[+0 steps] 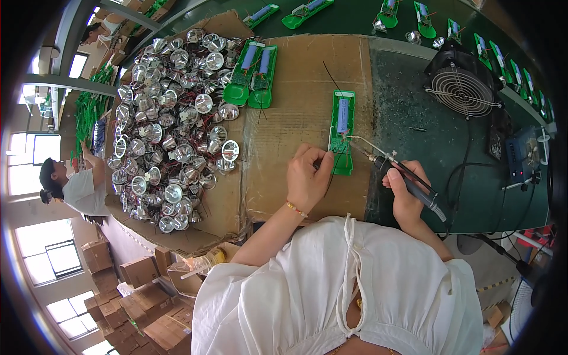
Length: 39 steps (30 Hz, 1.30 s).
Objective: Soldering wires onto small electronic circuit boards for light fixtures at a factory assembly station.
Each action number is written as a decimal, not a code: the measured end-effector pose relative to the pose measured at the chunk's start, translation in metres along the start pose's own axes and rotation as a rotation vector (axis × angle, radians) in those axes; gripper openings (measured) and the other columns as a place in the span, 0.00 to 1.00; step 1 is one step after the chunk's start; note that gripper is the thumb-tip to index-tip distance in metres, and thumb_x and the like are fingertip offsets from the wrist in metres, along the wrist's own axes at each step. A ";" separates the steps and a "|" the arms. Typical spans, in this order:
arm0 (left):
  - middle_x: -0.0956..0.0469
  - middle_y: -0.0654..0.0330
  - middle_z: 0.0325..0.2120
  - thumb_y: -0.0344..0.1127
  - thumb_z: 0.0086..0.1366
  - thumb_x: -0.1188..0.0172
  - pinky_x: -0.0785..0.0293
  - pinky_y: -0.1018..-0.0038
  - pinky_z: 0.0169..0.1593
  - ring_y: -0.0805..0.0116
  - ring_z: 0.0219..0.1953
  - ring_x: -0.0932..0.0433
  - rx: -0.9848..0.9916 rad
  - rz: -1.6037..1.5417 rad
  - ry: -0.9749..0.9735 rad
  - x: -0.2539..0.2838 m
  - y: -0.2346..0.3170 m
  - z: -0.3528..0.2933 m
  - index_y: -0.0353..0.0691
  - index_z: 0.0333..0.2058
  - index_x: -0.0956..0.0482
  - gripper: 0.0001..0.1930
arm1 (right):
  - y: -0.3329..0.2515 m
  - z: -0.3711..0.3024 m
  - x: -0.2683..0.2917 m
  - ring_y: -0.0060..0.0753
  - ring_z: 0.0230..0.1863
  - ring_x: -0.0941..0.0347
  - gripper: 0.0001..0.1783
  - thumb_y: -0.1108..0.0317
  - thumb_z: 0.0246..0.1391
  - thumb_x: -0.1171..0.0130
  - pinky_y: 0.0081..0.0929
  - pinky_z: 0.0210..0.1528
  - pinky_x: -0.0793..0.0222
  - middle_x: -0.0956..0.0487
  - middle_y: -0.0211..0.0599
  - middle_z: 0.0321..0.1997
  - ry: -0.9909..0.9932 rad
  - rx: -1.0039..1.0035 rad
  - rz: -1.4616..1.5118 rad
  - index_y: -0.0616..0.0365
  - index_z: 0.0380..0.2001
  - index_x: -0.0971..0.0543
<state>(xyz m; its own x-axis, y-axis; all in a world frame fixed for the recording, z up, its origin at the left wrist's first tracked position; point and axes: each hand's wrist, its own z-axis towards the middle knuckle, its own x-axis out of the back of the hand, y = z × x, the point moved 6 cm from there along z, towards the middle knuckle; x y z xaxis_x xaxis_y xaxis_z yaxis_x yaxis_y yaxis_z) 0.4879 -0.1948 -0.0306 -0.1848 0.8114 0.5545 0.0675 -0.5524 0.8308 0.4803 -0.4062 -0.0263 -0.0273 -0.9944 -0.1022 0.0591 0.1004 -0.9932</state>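
Note:
A green plastic housing (342,163) lies on the cardboard in front of me, with a blue cylindrical battery (343,116) and a small green circuit board (338,144) in it. My right hand (407,192) grips a soldering iron (421,193) whose tip meets the board's right side; a thin curved metal tube runs alongside the iron. At the housing's left edge, my left hand (309,176) is closed, thumb against forefinger, around a dark wire. The wire's pinched part is hidden by the fingers.
A heap of silver reflector cups (171,127) with wires fills a cardboard tray at left. Two more green housings (261,77) lie beside it. At right are a fan (462,92) and a blue soldering station (524,157) with cables. Several housings line the far belt (355,23). A co-worker (83,186) sits at left.

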 end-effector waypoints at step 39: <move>0.24 0.48 0.32 0.49 0.44 0.35 0.28 0.62 0.40 0.50 0.36 0.24 -0.191 0.681 -0.242 -0.013 0.035 0.260 0.40 0.40 0.32 0.27 | 0.032 0.031 0.048 0.21 0.25 0.32 0.08 0.73 0.47 0.40 0.19 0.29 0.36 0.27 0.35 0.27 0.131 -0.053 -0.087 0.62 0.29 0.29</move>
<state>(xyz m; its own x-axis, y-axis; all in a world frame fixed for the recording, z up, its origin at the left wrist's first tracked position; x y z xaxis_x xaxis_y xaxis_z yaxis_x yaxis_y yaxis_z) 0.7476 -0.1752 0.0035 0.0595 0.2853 0.9566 -0.0854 -0.9533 0.2897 0.5118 -0.4517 -0.0612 -0.1602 -0.9869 -0.0190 -0.0013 0.0195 -0.9998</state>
